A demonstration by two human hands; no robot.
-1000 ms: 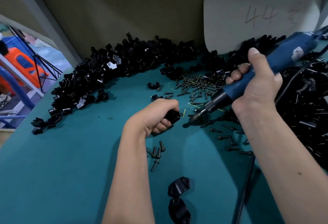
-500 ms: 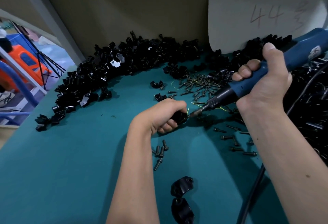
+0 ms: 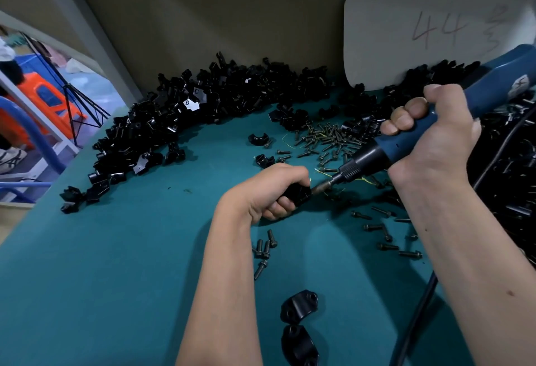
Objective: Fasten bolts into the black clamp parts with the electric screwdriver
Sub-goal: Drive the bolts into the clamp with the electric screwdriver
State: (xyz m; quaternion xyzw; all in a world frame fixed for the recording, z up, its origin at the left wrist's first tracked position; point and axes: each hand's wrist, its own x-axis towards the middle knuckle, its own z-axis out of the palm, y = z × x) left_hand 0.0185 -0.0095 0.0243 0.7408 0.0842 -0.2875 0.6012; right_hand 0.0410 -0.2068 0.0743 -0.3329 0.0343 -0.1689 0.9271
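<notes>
My left hand [image 3: 272, 191] grips a black clamp part [image 3: 298, 193] against the teal table [image 3: 116, 264]; most of the part is hidden in my fist. My right hand [image 3: 429, 139] grips the blue electric screwdriver [image 3: 412, 136], which slants down to the left. Its bit [image 3: 322, 187] touches the right side of the held clamp part. Loose bolts [image 3: 324, 142] lie in a heap behind my hands. A few more bolts [image 3: 265, 246] lie beside my left forearm.
A long pile of black clamp parts [image 3: 188, 116] curves along the back and left of the table, and more fill the right edge [image 3: 510, 185]. Two clamp parts [image 3: 298, 325] lie near the front. The screwdriver's black cable [image 3: 417, 316] runs down front right. A white board [image 3: 435, 17] leans on the wall.
The screwdriver has come down and left until its bit met the clamp part in my left hand. My left hand has held its place.
</notes>
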